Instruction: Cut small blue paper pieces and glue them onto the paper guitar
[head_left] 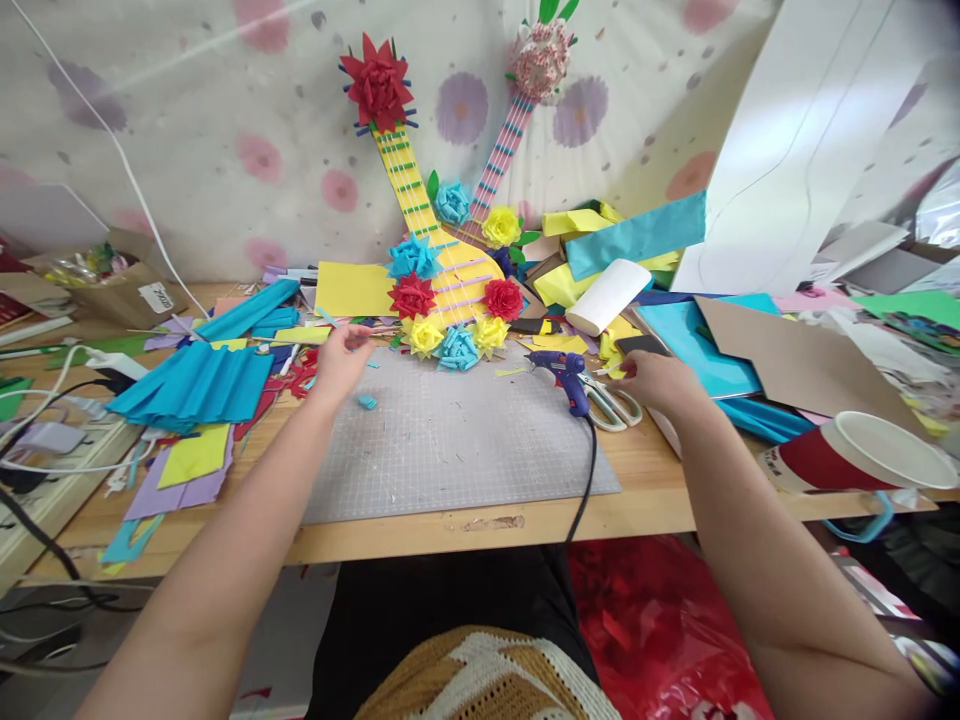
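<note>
My left hand [343, 362] is over the left rear edge of the grey cutting mat [450, 450], thumb and forefinger slightly apart, with nothing visible between them. Small blue paper scraps [367, 402] lie near it. To the right, my right hand [660, 380] reaches down among paper pieces beside the scissors [611, 403]; its fingertips are together, and whatever they pinch is too small to make out. A blue glue gun [562, 372] rests on the mat's right side. Behind the mat stands a yellow paper guitar [457, 275] with red, blue and yellow paper flowers.
A pink-necked paper instrument [506, 150] leans at the back. Folded blue crepe paper [199, 385] and power strips [67, 490] occupy the left. On the right are brown cardboard [802, 355], a white roll [609, 297] and a tilted paper cup [840, 455] near the edge. The glue gun's cord [589, 480] hangs over the front.
</note>
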